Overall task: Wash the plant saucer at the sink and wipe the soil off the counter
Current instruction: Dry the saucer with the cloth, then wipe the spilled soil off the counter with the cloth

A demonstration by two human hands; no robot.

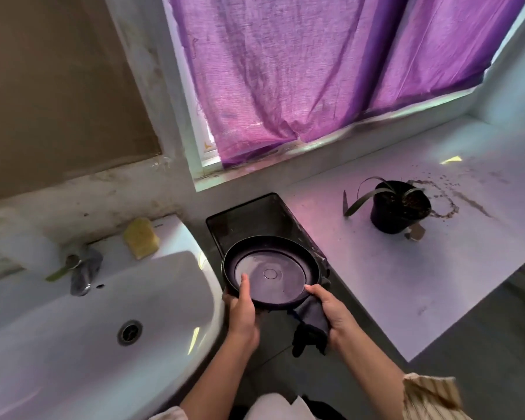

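Observation:
A round black plant saucer (270, 268) is held level in the gap between the white sink (82, 322) and the counter (391, 268). My left hand (243, 307) grips its near left rim, thumb inside. My right hand (334, 310) grips the near right rim and also holds a dark cloth (311, 325) that hangs below the saucer. On the counter at the right, a ring and streaks of soil (443, 198) lie beside a black plant pot (399, 207).
A tap (84, 271) and a yellow sponge (141, 237) sit at the back of the sink. A dark rectangular bin (255, 216) stands behind the saucer. A purple curtain (300, 71) covers the window above the counter.

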